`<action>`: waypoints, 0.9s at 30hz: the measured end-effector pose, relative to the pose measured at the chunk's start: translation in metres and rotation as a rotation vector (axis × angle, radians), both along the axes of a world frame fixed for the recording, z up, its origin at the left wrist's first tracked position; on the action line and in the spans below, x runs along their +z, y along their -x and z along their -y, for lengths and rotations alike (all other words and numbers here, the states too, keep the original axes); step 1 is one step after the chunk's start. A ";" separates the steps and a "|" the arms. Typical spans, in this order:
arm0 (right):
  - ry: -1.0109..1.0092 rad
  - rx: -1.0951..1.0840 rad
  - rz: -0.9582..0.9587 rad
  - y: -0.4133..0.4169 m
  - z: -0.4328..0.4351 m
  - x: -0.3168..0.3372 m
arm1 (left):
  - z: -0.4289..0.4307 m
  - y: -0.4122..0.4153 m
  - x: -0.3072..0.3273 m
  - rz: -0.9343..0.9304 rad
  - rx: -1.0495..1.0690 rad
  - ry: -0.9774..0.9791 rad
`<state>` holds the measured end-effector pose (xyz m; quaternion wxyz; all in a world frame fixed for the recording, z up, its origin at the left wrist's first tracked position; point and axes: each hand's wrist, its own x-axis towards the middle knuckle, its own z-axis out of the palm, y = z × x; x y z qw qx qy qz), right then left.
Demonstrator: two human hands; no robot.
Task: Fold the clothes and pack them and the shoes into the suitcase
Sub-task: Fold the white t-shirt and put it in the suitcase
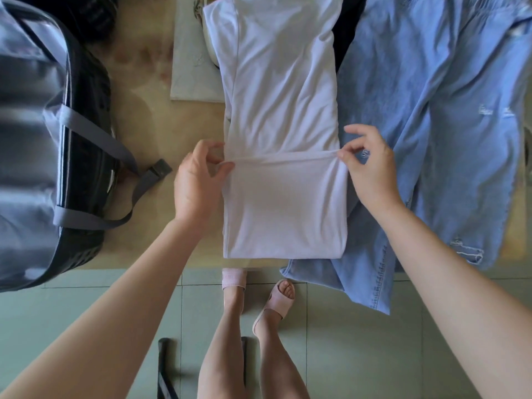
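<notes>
**White garment pinched at both corners of its turned-up edge**

The white garment (282, 96) is laid lengthwise at the centre of the desk (149, 116), with its near part doubled back over itself. The doubled edge runs straight across the cloth. Its 9 o'clock corner is pinched between thumb and fingers of the left hand (198, 180). Its 3 o'clock corner is pinched by thumb and forefinger of the right hand (368, 165), the other fingers raised and curled. The near fold lies just inside the desk's near edge.

At 3 o'clock the garment's long side is touched by the blue jeans (446, 110), which are spread flat and hang over the near edge at 5 o'clock. A strip of dark cloth (345, 30) is seen between the two at 1 o'clock. At 11 o'clock a white sheet (190, 67) is partly covered by the garment.

Bare desk is left between the garment and the open suitcase (37, 139) at 9 o'clock, crossed only by a grey strap (95, 131).
</notes>
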<state>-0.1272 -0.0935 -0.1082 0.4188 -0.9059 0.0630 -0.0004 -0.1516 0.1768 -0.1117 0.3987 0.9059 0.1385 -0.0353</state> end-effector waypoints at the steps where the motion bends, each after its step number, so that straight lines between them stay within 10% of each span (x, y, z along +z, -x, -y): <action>1: -0.031 -0.036 -0.018 0.000 0.001 -0.001 | 0.003 -0.005 0.001 -0.017 0.029 0.019; 15: -0.146 -0.317 -0.286 0.064 -0.019 0.004 | 0.010 0.033 0.000 -0.402 0.214 0.196; 27: -0.154 -0.360 -0.321 0.095 -0.023 -0.007 | 0.016 0.060 -0.008 -0.217 0.177 0.100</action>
